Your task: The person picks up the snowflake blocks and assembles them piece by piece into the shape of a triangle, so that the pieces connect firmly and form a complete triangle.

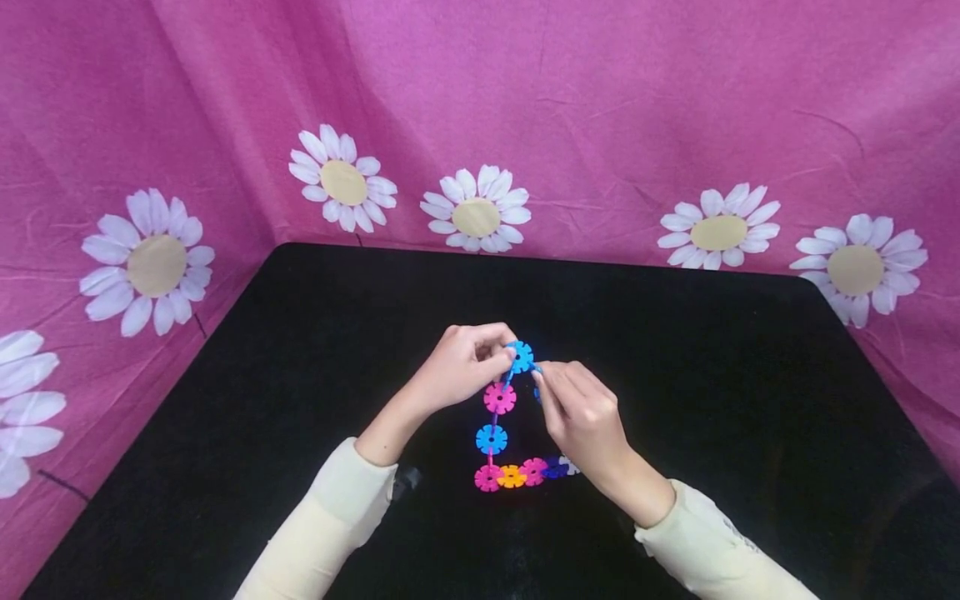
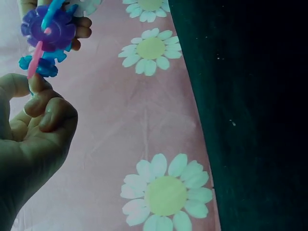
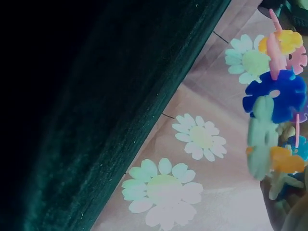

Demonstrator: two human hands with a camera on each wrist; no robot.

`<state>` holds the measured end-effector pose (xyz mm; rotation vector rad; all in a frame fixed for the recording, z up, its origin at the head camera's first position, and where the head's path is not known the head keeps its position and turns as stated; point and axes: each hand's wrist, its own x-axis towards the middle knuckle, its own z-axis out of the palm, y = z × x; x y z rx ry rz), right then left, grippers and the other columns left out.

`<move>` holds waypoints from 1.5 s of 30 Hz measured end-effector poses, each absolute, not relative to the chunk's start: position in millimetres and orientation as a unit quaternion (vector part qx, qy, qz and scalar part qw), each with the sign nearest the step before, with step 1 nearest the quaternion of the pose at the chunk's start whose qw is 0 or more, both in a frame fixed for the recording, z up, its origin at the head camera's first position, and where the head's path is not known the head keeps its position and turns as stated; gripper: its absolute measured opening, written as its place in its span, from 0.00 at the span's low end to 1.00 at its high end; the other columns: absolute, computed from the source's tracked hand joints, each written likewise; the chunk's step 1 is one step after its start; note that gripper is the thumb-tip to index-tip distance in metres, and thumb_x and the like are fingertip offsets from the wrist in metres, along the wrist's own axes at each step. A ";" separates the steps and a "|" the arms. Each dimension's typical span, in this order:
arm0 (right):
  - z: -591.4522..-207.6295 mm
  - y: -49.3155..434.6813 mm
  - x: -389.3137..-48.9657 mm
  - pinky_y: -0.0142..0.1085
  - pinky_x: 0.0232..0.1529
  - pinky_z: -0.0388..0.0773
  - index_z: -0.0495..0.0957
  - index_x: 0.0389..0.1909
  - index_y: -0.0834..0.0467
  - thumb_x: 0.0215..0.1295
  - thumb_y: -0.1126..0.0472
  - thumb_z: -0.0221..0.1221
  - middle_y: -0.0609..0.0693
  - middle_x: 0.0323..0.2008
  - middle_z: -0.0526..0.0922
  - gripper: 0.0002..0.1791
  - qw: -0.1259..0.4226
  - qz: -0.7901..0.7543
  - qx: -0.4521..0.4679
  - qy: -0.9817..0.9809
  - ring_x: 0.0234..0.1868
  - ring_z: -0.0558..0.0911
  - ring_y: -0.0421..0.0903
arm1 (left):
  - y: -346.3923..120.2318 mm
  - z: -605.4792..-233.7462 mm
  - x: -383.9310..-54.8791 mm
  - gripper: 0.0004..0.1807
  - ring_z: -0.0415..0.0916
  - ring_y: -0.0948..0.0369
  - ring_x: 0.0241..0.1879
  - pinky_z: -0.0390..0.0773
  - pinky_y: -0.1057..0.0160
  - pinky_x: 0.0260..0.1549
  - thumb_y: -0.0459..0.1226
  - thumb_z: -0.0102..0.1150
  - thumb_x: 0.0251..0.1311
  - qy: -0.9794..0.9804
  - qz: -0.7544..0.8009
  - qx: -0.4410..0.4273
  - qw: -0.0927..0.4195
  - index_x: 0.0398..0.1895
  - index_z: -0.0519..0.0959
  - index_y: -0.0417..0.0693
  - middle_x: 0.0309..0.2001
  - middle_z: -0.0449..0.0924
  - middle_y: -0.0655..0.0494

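A chain of notched, flower-shaped plastic discs hangs between the two hands in the head view. My left hand (image 1: 457, 371) pinches a light blue disc (image 1: 521, 357) at the top. Close beside it, my right hand (image 1: 587, 417) pinches a small blue piece at that disc's edge. Below hang a pink disc (image 1: 499, 398), a blue disc (image 1: 491, 439) and a lower row with a yellow disc (image 1: 512, 476). Right fingers hide part of the chain. A purple disc (image 2: 57, 31) shows in the left wrist view, a dark blue disc (image 3: 284, 89) in the right wrist view.
The black tabletop (image 1: 360, 308) lies beneath the hands. Pink cloth (image 1: 600, 100) printed with white daisies rises behind it and along the sides. A small dark object (image 1: 407, 482) shows by the left sleeve.
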<state>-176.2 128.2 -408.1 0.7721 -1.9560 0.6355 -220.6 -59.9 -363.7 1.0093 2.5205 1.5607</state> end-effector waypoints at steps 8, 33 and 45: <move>-408.5 127.6 -174.3 0.39 0.32 0.86 0.85 0.36 0.67 0.73 0.58 0.53 0.58 0.29 0.88 0.17 0.488 0.236 0.316 -0.778 0.28 0.86 0.49 | -53.9 -362.6 -216.1 0.07 0.72 0.63 0.16 0.70 0.73 0.19 0.33 0.53 0.64 0.794 0.510 0.331 0.014 0.34 0.81 0.41 0.19 0.76 0.51; -405.3 128.7 -174.4 0.40 0.32 0.86 0.85 0.35 0.67 0.73 0.57 0.52 0.59 0.29 0.88 0.19 0.473 0.216 0.318 -0.793 0.29 0.87 0.50 | -53.4 -366.2 -223.2 0.07 0.72 0.61 0.16 0.69 0.73 0.19 0.34 0.52 0.65 0.800 0.497 0.335 0.024 0.33 0.80 0.44 0.18 0.75 0.53; -406.4 131.4 -175.7 0.38 0.34 0.86 0.86 0.36 0.65 0.71 0.56 0.56 0.57 0.31 0.89 0.16 0.444 0.210 0.313 -0.813 0.31 0.88 0.49 | -57.5 -366.2 -227.7 0.06 0.74 0.58 0.18 0.73 0.72 0.22 0.36 0.53 0.65 0.809 0.486 0.329 0.046 0.33 0.80 0.46 0.19 0.76 0.54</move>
